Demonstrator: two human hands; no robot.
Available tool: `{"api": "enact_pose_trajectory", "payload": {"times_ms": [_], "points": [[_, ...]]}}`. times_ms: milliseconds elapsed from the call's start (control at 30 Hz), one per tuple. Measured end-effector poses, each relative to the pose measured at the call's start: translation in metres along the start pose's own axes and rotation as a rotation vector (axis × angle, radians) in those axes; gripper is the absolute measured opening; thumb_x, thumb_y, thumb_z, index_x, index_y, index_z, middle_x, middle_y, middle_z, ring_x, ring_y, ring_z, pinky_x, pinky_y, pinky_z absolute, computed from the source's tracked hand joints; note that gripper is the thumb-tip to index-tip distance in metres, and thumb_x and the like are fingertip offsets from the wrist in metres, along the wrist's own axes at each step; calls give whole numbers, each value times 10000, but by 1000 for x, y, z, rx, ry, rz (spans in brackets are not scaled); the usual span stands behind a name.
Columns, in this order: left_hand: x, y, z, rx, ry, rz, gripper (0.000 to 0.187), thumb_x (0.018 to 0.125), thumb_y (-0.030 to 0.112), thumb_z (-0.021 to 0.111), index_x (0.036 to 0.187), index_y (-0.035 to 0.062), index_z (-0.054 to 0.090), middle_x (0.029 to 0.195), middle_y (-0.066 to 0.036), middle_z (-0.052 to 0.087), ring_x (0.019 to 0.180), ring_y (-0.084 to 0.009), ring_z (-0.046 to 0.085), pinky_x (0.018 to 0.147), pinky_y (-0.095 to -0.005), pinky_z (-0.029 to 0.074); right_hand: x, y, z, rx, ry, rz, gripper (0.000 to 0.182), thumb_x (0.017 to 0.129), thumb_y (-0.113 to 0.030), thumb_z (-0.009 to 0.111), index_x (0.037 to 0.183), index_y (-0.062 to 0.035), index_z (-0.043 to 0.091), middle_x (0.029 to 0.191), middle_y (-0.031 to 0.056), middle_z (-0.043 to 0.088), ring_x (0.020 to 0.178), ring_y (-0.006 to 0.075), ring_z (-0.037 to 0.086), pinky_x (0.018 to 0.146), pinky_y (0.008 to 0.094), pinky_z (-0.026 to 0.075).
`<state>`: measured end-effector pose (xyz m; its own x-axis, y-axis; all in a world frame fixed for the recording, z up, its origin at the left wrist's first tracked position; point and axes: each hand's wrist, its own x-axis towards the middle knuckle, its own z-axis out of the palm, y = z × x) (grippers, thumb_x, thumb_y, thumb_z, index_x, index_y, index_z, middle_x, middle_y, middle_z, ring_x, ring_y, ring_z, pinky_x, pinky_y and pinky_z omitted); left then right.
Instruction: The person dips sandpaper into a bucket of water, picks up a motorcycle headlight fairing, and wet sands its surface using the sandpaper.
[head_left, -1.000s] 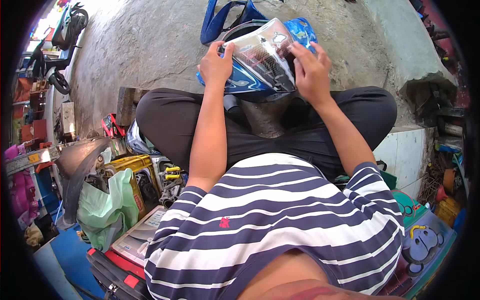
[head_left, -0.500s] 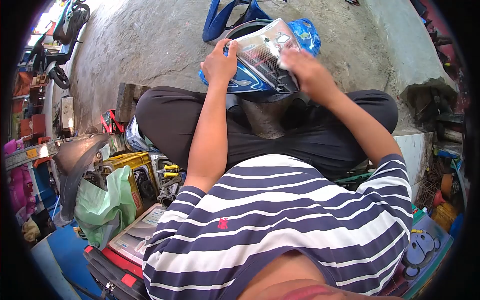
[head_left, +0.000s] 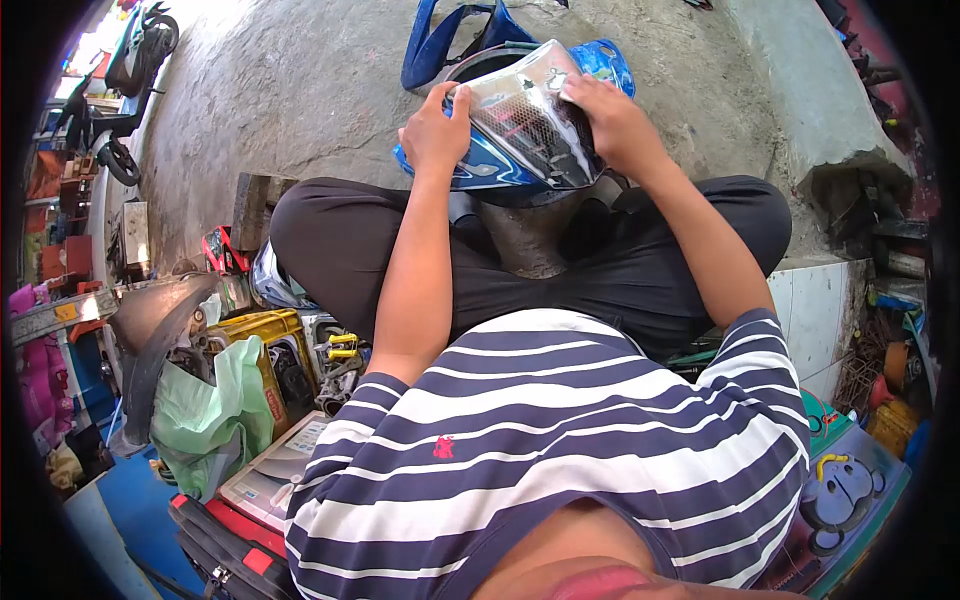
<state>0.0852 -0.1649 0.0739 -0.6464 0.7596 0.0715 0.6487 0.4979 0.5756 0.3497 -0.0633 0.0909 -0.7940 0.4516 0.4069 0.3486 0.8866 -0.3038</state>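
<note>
A glossy motorcycle body panel [head_left: 528, 120], blue with a silver and black honeycomb pattern, is held tilted above my crossed legs. My left hand [head_left: 437, 132] is closed on its left edge, with the thumb along the top face. At the right edge, my right hand [head_left: 620, 130] is closed on the panel, its fingertips resting on the shiny surface and its thumb hidden. Whether a small white piece stays under those fingers I cannot make out. Behind the panel, a dark blue curved plastic part [head_left: 425, 50] lies on the concrete floor.
Left of my legs sit a yellow crate [head_left: 262, 325] of metal parts, a pale green plastic bag [head_left: 215, 405] and a red-black tool bag [head_left: 230, 550]. A scooter [head_left: 125, 95] stands far left. A concrete ledge [head_left: 790, 90] runs along the right.
My right hand has shifted slightly up and left on the panel, from a blurred stroke with something white under the fingers to resting at its right edge. My left hand keeps its hold.
</note>
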Motion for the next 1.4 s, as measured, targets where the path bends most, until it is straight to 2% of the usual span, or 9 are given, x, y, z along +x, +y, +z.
{"api": "enact_pose_trajectory", "payload": {"times_ms": [167,333,500,667,800,1033,1167,1267,1400], "points": [[0,-1,1,6,0,11,454,1005,634,554,1273,318,738,1005,-167,784,1019,-406,743,943,-519,531,-5,-40,3,72,-109,-215,426,954,-25,577,1372,-37,661,1488,165,627,1421,329,560,1214,459,395],[-1,0,-1,-12,-34,12,456,1016,606,545,1305,298,717,1044,-184,792,1056,-402,739,1012,-534,461,6,-1,2,74,-1,111,526,879,5,599,1403,-28,636,1494,173,616,1416,328,564,1243,461,374],[-1,0,2,-17,-20,14,450,1016,600,548,1298,293,717,1033,-180,793,1033,-405,742,1016,-533,459,-6,-45,5,89,-115,-204,591,827,50,582,1411,-22,633,1496,165,619,1437,313,546,1245,460,373],[-2,0,2,-10,-18,23,443,1015,603,552,1282,293,724,1013,-179,790,1017,-410,744,988,-529,483,-5,5,4,14,-15,53,566,865,60,583,1420,-46,629,1524,149,599,1457,309,529,1254,471,361],[-3,2,0,-14,9,30,441,1014,609,560,1270,297,736,988,-171,782,1001,-402,747,926,-504,536,-6,-51,1,52,-75,-206,465,859,13,602,1316,-6,686,1428,174,667,1394,333,580,1215,464,405],[-3,3,-1,-35,-12,30,420,1014,586,567,1265,290,727,979,-176,786,1000,-401,745,978,-530,478,0,-24,-3,131,10,43,497,877,55,588,1361,-25,670,1445,184,651,1410,342,568,1226,469,394],[-4,2,-1,-36,-18,23,416,1014,581,566,1269,289,719,993,-181,792,1009,-406,745,998,-537,455,-4,-41,2,130,-105,-110,574,862,85,559,1417,-38,637,1497,167,618,1447,323,536,1244,470,374],[-5,4,-4,-40,-25,24,415,1014,581,566,1262,288,723,987,-180,792,995,-406,747,991,-535,458,1,-6,1,74,5,151,556,821,52,573,1364,-13,669,1475,170,637,1430,321,553,1245,464,374],[-4,4,0,-31,-2,33,407,1013,581,571,1250,293,733,952,-166,782,963,-401,747,957,-525,485,-3,-41,2,80,-49,-84,525,858,46,560,1368,-17,664,1473,175,635,1437,321,546,1239,463,379]]}}
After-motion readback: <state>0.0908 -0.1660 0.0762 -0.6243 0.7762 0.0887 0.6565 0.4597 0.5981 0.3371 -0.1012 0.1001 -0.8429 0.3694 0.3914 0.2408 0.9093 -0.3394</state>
